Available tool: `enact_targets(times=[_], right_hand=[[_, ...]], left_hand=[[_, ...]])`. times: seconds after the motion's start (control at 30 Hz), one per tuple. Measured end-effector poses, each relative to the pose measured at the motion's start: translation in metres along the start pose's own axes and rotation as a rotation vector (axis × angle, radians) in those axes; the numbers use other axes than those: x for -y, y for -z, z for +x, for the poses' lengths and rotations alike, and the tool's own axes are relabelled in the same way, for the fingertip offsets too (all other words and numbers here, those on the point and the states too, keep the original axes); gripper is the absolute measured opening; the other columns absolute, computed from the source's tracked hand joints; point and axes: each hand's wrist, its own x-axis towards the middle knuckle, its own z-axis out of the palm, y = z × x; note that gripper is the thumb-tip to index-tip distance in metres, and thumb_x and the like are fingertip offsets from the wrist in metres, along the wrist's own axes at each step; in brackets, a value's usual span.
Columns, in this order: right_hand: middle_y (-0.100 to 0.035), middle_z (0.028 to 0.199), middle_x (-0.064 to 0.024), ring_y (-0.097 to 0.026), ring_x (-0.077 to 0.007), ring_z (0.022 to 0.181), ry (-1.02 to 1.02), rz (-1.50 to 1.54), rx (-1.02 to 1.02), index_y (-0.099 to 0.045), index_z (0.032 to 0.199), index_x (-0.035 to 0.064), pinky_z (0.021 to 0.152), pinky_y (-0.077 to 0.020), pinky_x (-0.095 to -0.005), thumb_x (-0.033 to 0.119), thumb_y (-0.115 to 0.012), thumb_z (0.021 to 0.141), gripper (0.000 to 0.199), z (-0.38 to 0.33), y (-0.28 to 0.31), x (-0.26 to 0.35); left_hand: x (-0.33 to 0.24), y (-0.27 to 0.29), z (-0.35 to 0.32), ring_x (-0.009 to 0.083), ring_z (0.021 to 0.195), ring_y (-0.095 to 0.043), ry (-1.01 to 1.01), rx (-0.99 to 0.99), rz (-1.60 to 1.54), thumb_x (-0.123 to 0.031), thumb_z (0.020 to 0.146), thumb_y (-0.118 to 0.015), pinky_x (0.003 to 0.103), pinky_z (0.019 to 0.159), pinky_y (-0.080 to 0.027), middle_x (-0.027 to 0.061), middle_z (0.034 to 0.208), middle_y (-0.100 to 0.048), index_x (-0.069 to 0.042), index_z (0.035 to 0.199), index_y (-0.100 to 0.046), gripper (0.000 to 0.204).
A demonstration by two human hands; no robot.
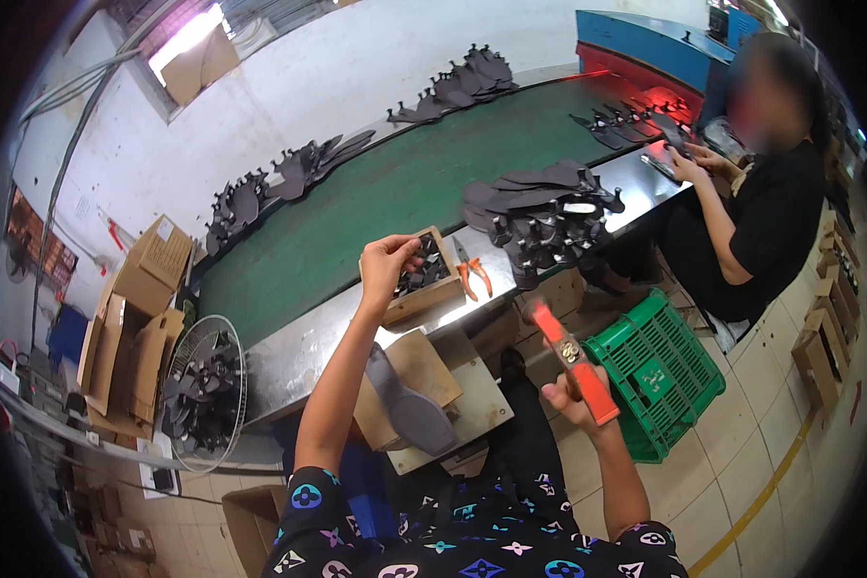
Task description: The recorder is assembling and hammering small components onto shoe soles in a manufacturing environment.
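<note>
My left hand is over a wooden box of small black parts, its thumb and fingers pinched together. Whatever lies between those fingertips is too small to make out. In my right hand is an orange-red hammer with a dark middle, held up to the right of my lap. A dark grey sandal sole rests across a tan block on a pale board in front of me, touched by neither hand. Pliers with orange handles lie beside the box.
Piled soles sit on the metal ledge along a green conveyor belt; more line its far side. A green crate stands at right. A co-worker handles a sole beyond it. At left are a wire basket and cardboard boxes.
</note>
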Motion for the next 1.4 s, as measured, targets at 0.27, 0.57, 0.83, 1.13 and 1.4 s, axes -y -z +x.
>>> enact_targets(times=[0.27,0.57,0.83,1.13,1.4], right_hand=[[-0.064,0.077,-0.0024,-0.047,-0.003,0.049,0.072,0.353,0.14,-0.059,0.13,0.0012,0.043,-0.0348,-0.0181,0.014,-0.07,0.092,0.042,0.076,-0.067,0.073],[-0.067,0.085,-0.0046,-0.056,-0.0056,0.058,0.009,0.434,0.319,-0.07,0.098,-0.0015,0.05,-0.0426,-0.0191,0.012,-0.075,0.089,0.017,0.067,-0.118,0.11],[-0.07,0.088,-0.0041,-0.061,-0.0082,0.083,0.04,0.181,0.411,-0.069,0.102,-0.003,0.075,-0.0494,-0.0267,0.017,-0.076,0.088,0.025,0.098,-0.18,0.022],[-0.068,0.084,-0.0048,-0.059,-0.0091,0.079,0.041,0.024,0.557,-0.069,0.102,-0.0027,0.074,-0.0491,-0.0284,0.014,-0.071,0.089,0.022,0.113,-0.193,-0.024],[-0.066,0.087,-0.0125,-0.064,-0.0222,0.078,0.127,-0.117,0.571,-0.066,0.1,-0.0026,0.072,-0.05,-0.0338,0.01,-0.07,0.086,0.019,0.109,-0.196,-0.02]], left_hand=[[-0.11,0.032,-0.142,0.0166,0.072,-0.07,-0.049,0.127,-0.767,-0.013,0.093,-0.07,0.024,0.056,-0.051,0.0099,0.091,-0.071,0.003,0.107,-0.069,0.021],[-0.072,0.062,-0.207,0.014,0.09,-0.059,-0.353,0.0,-0.517,-0.009,0.087,-0.074,0.027,0.074,-0.05,0.0077,0.103,-0.06,-0.001,0.104,-0.068,0.02],[0.077,0.055,-0.171,0.0335,0.102,-0.065,-0.109,-0.33,0.207,-0.016,0.084,-0.076,0.038,0.09,-0.049,0.0207,0.105,-0.068,0.003,0.114,-0.06,0.038],[0.091,0.039,-0.192,0.0072,0.078,-0.063,-0.087,-0.197,-0.201,-0.007,0.084,-0.076,0.023,0.07,-0.05,0.0036,0.092,-0.073,0.001,0.107,-0.071,0.025],[0.073,0.048,-0.194,0.0101,0.079,-0.063,-0.15,-0.147,-0.135,-0.008,0.082,-0.077,0.027,0.071,-0.051,0.0053,0.087,-0.071,0.0,0.106,-0.073,0.026]])
